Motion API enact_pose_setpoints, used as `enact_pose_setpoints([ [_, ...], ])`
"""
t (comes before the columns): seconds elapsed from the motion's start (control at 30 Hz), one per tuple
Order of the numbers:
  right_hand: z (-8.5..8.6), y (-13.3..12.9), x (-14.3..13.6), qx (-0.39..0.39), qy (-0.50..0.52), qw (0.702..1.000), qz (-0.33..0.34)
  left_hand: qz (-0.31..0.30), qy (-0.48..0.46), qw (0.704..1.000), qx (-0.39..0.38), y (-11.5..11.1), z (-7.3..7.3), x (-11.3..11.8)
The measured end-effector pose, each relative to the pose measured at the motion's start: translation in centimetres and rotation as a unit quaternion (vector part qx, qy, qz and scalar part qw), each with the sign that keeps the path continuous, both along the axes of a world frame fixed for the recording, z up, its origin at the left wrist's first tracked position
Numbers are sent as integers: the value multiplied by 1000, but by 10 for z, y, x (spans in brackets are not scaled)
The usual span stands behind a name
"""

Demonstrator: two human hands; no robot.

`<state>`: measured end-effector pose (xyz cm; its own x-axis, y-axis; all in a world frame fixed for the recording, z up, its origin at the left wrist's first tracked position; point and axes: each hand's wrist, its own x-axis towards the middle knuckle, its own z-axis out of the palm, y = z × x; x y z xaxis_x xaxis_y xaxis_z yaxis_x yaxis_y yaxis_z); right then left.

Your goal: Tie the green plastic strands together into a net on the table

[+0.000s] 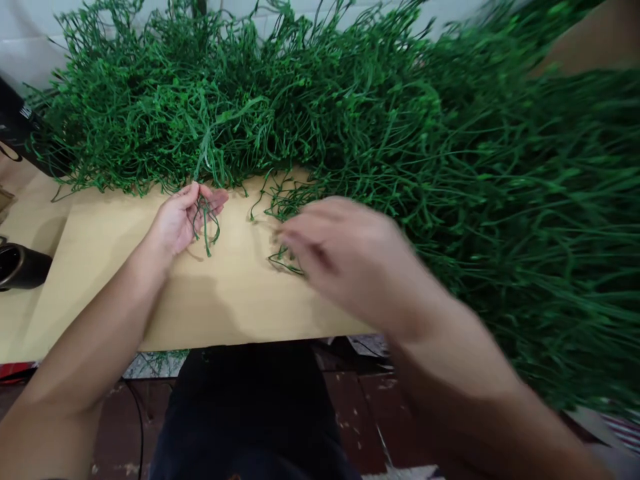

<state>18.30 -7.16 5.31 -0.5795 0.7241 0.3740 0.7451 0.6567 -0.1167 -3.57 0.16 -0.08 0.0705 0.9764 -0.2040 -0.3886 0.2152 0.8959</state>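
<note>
My left hand (187, 217) is palm up above the board, with thumb and fingers pinching a few thin green plant stems (209, 233). The stems look like plastic greenery; their lower ends dangle below my fingers, and longer strands (207, 143) rise toward the pile behind. My right hand (340, 250) is blurred by motion, its fingers bent downward over a small spread of loose stems (287, 200) on the board. Whether it grips any of them is hidden.
A large heap of green stems (240, 107) runs along the back of the pale board (200, 307) and down the right side. At the left are a dark cup (25, 267) and a black object with white lettering (30, 127). A skin-toned blurred shape (595, 40) shows at top right.
</note>
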Motion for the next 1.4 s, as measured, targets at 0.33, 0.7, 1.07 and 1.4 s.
enact_pose_setpoints([
  [0.33, -1, 12, 7, -37, 111, 983, -145, -49, -11, 998, 24, -5, 2, 5],
  [0.7, -49, 43, -75, -283, 216, 934, -32, -76, 16, 997, 12, -4, 1, 8],
  [1.07, -41, 32, -68, -240, 160, 957, -40, -63, 29, 997, 17, -8, -1, 17],
  [1.4, -29, -50, -91, -136, 17, 906, 400, 65, 40, 997, 15, 15, -3, -11],
])
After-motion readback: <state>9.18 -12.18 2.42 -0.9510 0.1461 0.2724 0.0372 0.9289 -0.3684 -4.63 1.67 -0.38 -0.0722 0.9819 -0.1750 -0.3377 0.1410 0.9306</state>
